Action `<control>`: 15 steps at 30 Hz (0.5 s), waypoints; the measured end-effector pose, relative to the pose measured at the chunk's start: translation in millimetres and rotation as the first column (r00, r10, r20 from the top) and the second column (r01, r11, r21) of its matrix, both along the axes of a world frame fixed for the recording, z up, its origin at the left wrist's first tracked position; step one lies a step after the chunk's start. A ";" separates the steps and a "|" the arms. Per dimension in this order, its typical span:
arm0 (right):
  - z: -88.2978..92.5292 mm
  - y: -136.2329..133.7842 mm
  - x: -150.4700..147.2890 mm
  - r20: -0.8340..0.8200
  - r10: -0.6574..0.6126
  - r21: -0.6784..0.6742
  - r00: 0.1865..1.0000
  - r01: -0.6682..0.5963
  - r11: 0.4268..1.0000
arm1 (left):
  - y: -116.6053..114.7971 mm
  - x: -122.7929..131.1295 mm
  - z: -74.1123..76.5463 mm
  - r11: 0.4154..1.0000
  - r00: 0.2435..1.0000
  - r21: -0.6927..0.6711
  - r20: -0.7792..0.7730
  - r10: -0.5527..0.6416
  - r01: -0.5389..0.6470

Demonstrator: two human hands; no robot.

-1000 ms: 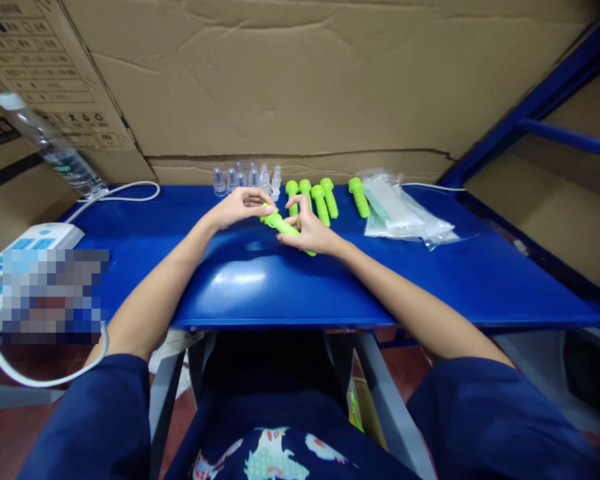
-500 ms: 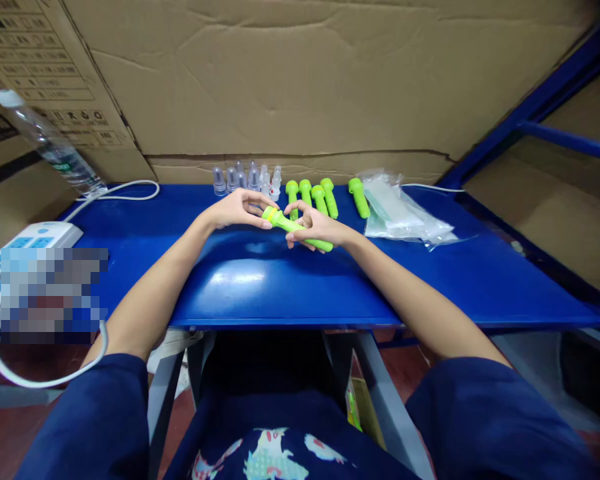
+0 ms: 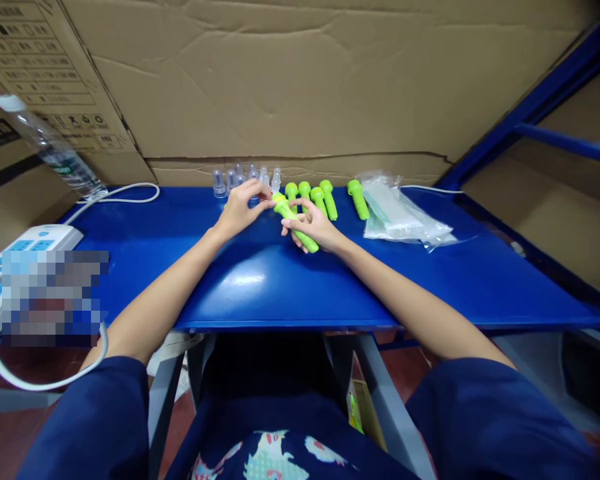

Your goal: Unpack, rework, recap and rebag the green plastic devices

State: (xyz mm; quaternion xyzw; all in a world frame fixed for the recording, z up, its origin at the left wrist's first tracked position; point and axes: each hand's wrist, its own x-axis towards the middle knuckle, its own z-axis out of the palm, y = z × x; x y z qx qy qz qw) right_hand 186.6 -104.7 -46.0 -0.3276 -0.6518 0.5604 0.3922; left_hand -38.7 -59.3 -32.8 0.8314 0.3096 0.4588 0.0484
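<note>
My right hand (image 3: 320,227) is wrapped round the handle of a lime-green flashlight-shaped piece (image 3: 291,217), which slants with its yellow-topped head up and to the left. At that head, my left hand (image 3: 244,205) pinches with thumb and fingertips at the rim; whether a small part sits between them is hidden. Several similar green flashlight-shaped pieces (image 3: 329,200) stand or lean just behind my right hand. Clear plastic caps (image 3: 220,183) are grouped behind my left hand, beside smaller clear pieces (image 3: 276,180), partly covered by the fingers.
A clear plastic bag (image 3: 405,213) with pale contents lies right of the green pieces on the blue table (image 3: 280,293). At left are a white power strip (image 3: 55,237), its cable and a tilted water bottle (image 3: 60,157). Cardboard (image 3: 300,87) walls the back.
Both hands have moved slightly up, and the held piece is turned more steeply. My left fingers have drawn together from a looser hold into a pinch at its head.
</note>
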 end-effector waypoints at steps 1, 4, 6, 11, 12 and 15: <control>-0.4 -0.8 -1.9 -0.006 -0.019 0.006 1.000 0.019 1.000 | -1.4 1.0 0.6 0.998 0.998 0.060 -0.062 0.021 -0.017; -1.0 -3.7 -6.9 -0.017 -0.067 0.020 0.998 0.067 0.998 | -4.9 4.7 -0.6 0.983 0.977 0.168 -0.183 0.110 -0.079; -1.3 -6.3 -10.6 -0.026 -0.098 0.030 0.995 0.099 0.995 | -5.5 8.4 -4.8 0.971 0.965 0.198 -0.200 0.170 -0.130; -2.1 -13.0 -20.8 -0.060 -0.203 0.069 0.977 0.207 0.976 | 0.5 16.9 -20.7 0.957 0.970 0.223 -0.118 0.215 -0.185; -2.6 -13.8 -22.4 -0.064 -0.218 0.072 0.974 0.222 0.972 | 2.5 17.9 -23.5 0.959 0.975 0.221 -0.092 0.202 -0.178; -5.2 -14.2 -25.1 -0.074 -0.242 0.075 0.967 0.248 0.966 | 7.5 19.9 -29.7 0.972 0.990 0.198 -0.029 0.138 -0.130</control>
